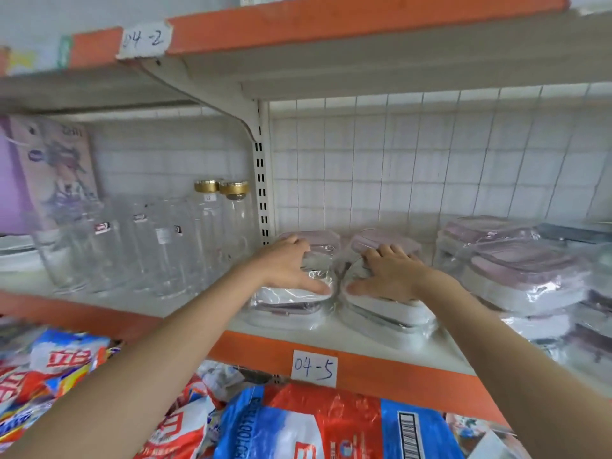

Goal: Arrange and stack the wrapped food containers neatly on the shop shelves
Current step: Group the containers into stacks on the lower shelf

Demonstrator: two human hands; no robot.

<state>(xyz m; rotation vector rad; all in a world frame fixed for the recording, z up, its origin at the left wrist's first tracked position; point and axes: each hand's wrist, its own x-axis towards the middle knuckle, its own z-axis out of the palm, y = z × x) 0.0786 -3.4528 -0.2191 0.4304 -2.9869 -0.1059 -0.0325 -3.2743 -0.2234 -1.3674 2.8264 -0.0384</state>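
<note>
Both my left hand (291, 266) and right hand (387, 273) lie spread flat, gripping nothing, atop two wrapped container stacks (291, 303) right of the shelf upright (263, 180); slick film probably slides, so I'd grab the stiff sides

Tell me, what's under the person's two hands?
Each hand, left hand and right hand, rests on a stack of wrapped containers. The lids beneath the palms are covered.

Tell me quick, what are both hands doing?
Left hand: open, pressing the left container stack.
Right hand: open, pressing the right container stack.
</note>
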